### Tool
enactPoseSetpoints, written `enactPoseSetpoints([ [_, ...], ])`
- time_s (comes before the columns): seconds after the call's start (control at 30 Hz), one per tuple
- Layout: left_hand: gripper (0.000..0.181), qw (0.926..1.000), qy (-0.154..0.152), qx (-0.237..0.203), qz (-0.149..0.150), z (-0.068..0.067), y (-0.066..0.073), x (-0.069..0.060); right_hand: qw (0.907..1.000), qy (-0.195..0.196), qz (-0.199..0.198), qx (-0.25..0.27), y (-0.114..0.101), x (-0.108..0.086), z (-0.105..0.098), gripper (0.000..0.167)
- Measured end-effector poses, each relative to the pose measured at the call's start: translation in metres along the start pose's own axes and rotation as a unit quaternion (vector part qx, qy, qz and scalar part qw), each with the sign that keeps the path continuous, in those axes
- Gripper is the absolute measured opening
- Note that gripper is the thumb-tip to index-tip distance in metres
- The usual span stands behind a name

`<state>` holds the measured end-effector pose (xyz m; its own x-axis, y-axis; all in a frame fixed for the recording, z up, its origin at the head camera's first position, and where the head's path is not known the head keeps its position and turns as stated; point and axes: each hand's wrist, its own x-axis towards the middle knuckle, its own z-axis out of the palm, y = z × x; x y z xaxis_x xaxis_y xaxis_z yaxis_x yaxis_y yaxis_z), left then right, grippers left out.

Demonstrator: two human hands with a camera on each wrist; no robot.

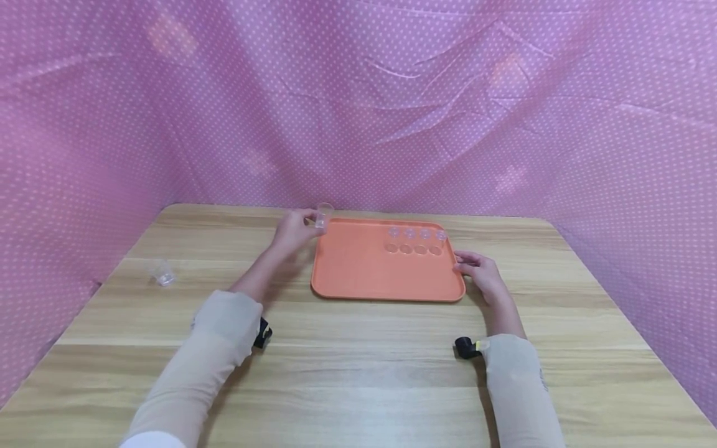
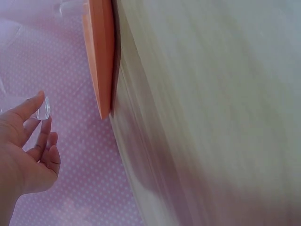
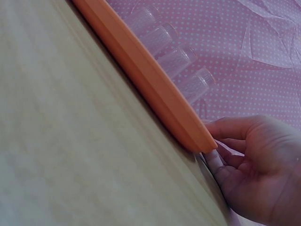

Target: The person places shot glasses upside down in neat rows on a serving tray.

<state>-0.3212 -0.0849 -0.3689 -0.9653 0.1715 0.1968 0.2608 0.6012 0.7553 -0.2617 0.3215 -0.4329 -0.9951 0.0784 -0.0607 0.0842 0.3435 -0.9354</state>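
My left hand [image 1: 292,233] pinches a small clear cup [image 1: 322,220] between thumb and fingers, beside the back left corner of an orange tray [image 1: 353,264]. In the left wrist view, the round end of this cup [image 2: 43,109] shows between the fingertips. On the tray's right half stands a row of several similar clear cups [image 1: 426,235], seen from the side in the right wrist view [image 3: 178,60]. My right hand [image 1: 483,274] grips the tray's right edge, with the thumb and fingers on either side of the rim.
Another clear cup [image 1: 164,274] is on the left part of the wooden table [image 1: 358,367]. A pink dotted cloth [image 1: 358,112] hangs behind the table and along both its sides.
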Motion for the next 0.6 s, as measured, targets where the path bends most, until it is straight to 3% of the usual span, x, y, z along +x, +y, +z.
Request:
enactPoseSetpoints([
  [0.1,0.031,0.9999,-0.002,-0.01,-0.002,0.007,0.004,0.002,1.0,0.001,0.0,0.004,0.0,0.0,0.0,0.044],
  [0.37,0.029,0.9994,-0.001,-0.011,0.033,0.022,0.012,0.007,0.9999,0.001,-0.01,0.005,-0.002,-0.001,-0.001,0.044],
  [0.6,0.036,0.9987,-0.023,0.036,0.03,0.034,0.017,0.012,0.9999,0.002,-0.013,-0.003,-0.001,-0.001,-0.001,0.043],
])
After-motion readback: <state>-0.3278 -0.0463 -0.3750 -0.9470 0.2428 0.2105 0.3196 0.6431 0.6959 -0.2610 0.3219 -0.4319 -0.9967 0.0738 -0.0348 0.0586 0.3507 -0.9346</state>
